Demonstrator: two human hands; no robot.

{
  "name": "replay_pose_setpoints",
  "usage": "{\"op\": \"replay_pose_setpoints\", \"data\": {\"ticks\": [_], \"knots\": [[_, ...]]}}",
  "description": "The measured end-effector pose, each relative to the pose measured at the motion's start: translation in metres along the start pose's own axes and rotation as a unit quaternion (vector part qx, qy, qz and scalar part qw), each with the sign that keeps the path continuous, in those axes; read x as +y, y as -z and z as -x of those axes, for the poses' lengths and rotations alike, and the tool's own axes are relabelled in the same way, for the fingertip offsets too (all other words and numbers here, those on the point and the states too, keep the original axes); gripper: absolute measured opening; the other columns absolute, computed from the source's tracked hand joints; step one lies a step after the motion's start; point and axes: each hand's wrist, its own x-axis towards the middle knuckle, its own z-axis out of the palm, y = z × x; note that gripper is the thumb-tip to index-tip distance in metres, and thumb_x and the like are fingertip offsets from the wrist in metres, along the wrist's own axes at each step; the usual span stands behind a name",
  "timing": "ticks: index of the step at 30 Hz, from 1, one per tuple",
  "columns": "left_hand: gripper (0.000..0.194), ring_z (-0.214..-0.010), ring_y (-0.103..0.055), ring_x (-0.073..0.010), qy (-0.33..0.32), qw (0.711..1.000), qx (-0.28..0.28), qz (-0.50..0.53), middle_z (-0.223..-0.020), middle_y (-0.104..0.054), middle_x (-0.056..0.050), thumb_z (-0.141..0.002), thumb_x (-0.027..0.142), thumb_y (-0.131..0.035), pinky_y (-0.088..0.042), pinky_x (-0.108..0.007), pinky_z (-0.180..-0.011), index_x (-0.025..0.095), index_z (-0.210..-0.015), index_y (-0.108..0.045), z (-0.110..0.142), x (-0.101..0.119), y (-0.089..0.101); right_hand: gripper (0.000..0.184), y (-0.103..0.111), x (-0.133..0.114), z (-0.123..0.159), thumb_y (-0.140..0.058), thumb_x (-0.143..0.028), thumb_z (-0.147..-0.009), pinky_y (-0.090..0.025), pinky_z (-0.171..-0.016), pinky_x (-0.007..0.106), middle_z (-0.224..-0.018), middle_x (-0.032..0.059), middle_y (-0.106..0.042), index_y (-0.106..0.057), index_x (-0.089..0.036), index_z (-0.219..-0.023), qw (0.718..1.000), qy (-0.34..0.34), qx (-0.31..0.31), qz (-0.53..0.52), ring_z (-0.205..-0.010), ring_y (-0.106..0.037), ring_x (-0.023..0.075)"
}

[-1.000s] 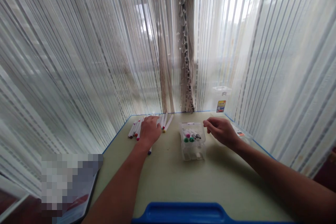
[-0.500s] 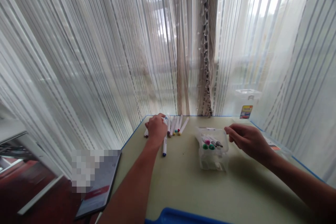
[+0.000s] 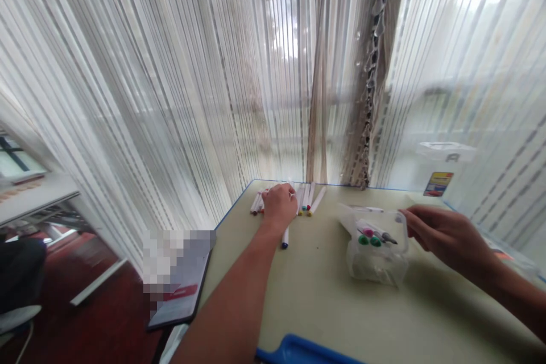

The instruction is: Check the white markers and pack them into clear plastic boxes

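My left hand (image 3: 279, 206) rests, fingers curled, on a row of white marker pens (image 3: 307, 200) lying at the far left of the pale green table (image 3: 324, 307). One pen with a blue cap (image 3: 285, 237) sticks out from under that hand toward me. A clear plastic box (image 3: 376, 244) holding several markers with green, pink and dark caps stands to the right. My right hand (image 3: 446, 236) hovers just right of the box, fingers loosely curled, nothing visible in it.
Striped sheer curtains (image 3: 170, 85) close in the table's far and left sides. A clear container with a yellow label (image 3: 443, 168) stands behind the right curtain. A dark tablet (image 3: 181, 290) lies off the left edge. A blue handle (image 3: 307, 351) is at the near edge.
The view has swung to the left, so everything sits further right in the picture. My left hand stays on the pens, with one blue-capped pen now showing below it. My right hand stays by the box.
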Motion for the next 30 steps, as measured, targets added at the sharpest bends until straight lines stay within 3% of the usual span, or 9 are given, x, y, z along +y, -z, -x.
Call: {"op": "replay_pose_setpoints", "data": {"ticks": [11,17,20,30], "knots": [[0.021,-0.102,-0.070,-0.0259,-0.077,0.995,-0.055,-0.013,-0.104,-0.078,-0.009,-0.089,0.022,-0.058,-0.049,-0.042,-0.097,0.019,-0.102,-0.075,0.006,0.010,-0.010,0.068,0.001,0.004,0.001,-0.050,-0.080,-0.085,-0.034,-0.044,0.026,-0.042,0.0006,-0.048,-0.060,-0.019,-0.056,1.000,-0.008,-0.005,0.008,-0.040,-0.044,0.0127],[0.022,-0.099,-0.070,-0.0235,-0.135,0.988,-0.070,-0.006,-0.101,-0.077,-0.008,-0.089,0.023,-0.057,-0.052,-0.036,-0.094,0.017,-0.100,-0.076,0.008,0.015,-0.015,0.063,0.002,0.004,0.001,-0.052,-0.074,-0.089,-0.035,-0.045,0.026,-0.044,0.0010,-0.051,-0.062,-0.018,-0.060,0.999,-0.005,-0.035,0.002,-0.042,-0.047,0.0132],[0.024,-0.103,-0.068,-0.0234,-0.161,0.984,-0.073,-0.005,-0.105,-0.075,-0.009,-0.090,0.023,-0.056,-0.051,-0.034,-0.097,0.017,-0.103,-0.076,0.010,0.017,-0.016,0.065,0.001,0.000,0.001,-0.051,-0.075,-0.088,-0.034,-0.045,0.026,-0.044,0.0006,-0.050,-0.061,-0.018,-0.060,1.000,-0.003,-0.016,0.000,-0.041,-0.046,0.0130],[0.038,-0.118,-0.062,-0.0302,-0.223,0.968,-0.114,-0.025,-0.120,-0.072,-0.012,-0.091,0.032,-0.058,-0.047,-0.043,-0.108,0.015,-0.122,-0.072,0.014,0.022,-0.019,0.063,0.000,-0.006,0.002,-0.052,-0.073,-0.089,-0.035,-0.046,0.027,-0.044,0.0004,-0.049,-0.060,-0.019,-0.056,1.000,0.012,-0.008,-0.006,-0.042,-0.045,0.0131]]}}
